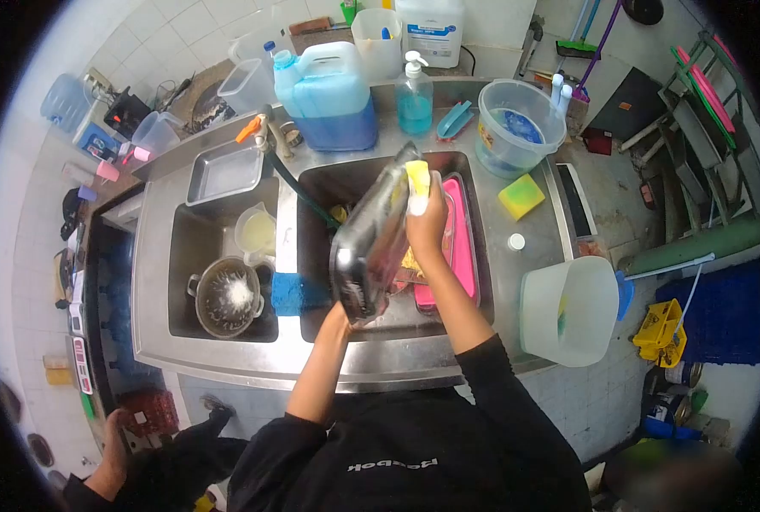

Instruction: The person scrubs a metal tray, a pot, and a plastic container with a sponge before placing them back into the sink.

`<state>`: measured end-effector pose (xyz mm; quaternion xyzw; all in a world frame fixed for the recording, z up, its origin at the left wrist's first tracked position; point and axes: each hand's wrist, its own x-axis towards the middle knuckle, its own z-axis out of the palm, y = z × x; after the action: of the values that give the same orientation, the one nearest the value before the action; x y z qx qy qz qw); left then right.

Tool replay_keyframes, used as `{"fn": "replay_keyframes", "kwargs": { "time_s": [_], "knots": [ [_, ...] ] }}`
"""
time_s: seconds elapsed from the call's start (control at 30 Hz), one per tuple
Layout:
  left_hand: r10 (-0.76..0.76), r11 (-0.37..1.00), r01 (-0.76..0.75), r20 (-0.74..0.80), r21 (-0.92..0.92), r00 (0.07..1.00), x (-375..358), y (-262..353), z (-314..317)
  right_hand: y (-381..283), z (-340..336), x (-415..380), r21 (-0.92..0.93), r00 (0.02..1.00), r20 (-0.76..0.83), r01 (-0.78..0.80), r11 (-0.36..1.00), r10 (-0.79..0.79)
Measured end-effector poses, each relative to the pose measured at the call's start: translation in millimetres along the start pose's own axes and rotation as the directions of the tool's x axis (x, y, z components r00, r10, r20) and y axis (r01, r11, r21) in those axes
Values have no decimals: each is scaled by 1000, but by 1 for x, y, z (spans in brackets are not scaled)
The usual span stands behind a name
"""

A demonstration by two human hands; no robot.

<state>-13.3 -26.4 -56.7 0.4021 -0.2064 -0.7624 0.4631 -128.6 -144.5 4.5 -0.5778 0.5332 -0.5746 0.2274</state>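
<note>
A dark, shiny metal pan [367,235] is tilted on its side above the right sink basin [311,183]. My left hand [360,317] grips its lower end, with the fingers partly hidden behind it. At the upper edge my right hand [428,218] is closed on a yellow sponge [416,177], which touches or nearly touches the rim. Below, a pink tray [462,247] and other items lie in the basin, partly covered by my right arm. A dark green hose [299,189] runs from the tap into this basin.
The left basin holds a metal pot [229,299] and a plastic jug [256,232]. A blue cloth [288,294] hangs over the divider. Behind stand a blue-liquid jerrycan [329,102] and pump bottle [415,98]; rightward, a clear bucket [516,128]. Another person's hand [111,456] shows lower left.
</note>
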Motion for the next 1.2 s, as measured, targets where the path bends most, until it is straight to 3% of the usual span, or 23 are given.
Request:
{"fn": "replay_keyframes", "kwargs": {
  "time_s": [0.07,0.1,0.13,0.17,0.23,0.3,0.37,0.43,0.47,0.5,0.57,0.67,0.73,0.83,0.87,0.9,0.93,1.0,1.03,1.07,1.1,1.17,1.2],
  "knots": [
    [-210,960,192,-70,-206,975,7,-7,-14,-30,-5,-1,45,986,164,-32,998,24],
    [-176,965,170,-13,-202,984,7,-7,-16,-47,-4,-21,29,964,257,-74,997,64],
    [-140,969,147,44,-201,989,7,-8,-17,-62,-12,-39,-37,945,249,230,973,-214],
    [-155,957,163,51,-241,987,9,-10,-22,-71,-18,-54,-102,842,255,513,852,-476],
    [-176,928,187,63,-323,982,14,-17,-34,-58,-13,-76,149,819,286,476,867,-498],
    [-201,883,209,65,-419,977,11,-31,-46,-44,-15,-71,-3,853,190,496,869,-486],
    [-166,902,211,150,-376,975,-14,9,7,-48,-12,-39,-83,978,104,192,978,-183],
    [-202,945,220,97,-240,975,-12,7,8,-39,-12,-11,43,978,179,100,994,-106],
    [-218,916,237,96,-323,971,-10,8,10,-45,-17,-25,53,968,220,110,993,-118],
    [-200,879,287,251,-382,947,7,-20,-38,-43,-11,-35,-11,934,157,326,945,-320],
    [-192,853,238,146,-464,971,4,-20,-30,-51,-15,-55,90,806,243,535,840,-539],
    [-187,812,144,-20,-566,982,-3,-9,-9,-5,3,-88,207,649,280,679,704,-708],
    [-176,780,55,-135,-623,975,-3,0,-3,0,-4,-82,208,613,292,709,674,-734],
    [-315,880,255,-90,-401,945,-2,3,-9,0,-17,-74,213,559,327,742,635,-762],
    [-296,812,378,244,-445,923,-4,4,-12,-4,-15,-70,221,692,364,586,779,-624],
    [-313,797,387,232,-464,921,-2,2,-12,-7,-13,-73,-37,753,647,186,982,-118],
    [-331,781,398,222,-482,917,2,-2,-10,-11,-5,-70,20,797,568,238,971,-206],
    [-346,824,379,155,-422,925,6,-4,-12,-23,-2,-67,74,754,428,520,851,-498],
    [-335,874,348,98,-340,937,9,-1,-15,-31,-7,-69,65,629,377,714,697,-680],
    [-318,913,318,43,-254,947,12,3,-19,-31,-9,-70,181,521,419,754,631,-743],
    [-294,943,288,-11,-165,956,14,7,-24,-31,-23,-74,207,480,491,746,632,-727],
    [-219,975,222,-113,15,969,17,17,-33,-6,-23,-75,277,655,464,532,800,-596],
    [-414,861,458,221,-221,883,7,31,-25,33,-7,-85,77,831,447,333,940,-332]
  ]
}}
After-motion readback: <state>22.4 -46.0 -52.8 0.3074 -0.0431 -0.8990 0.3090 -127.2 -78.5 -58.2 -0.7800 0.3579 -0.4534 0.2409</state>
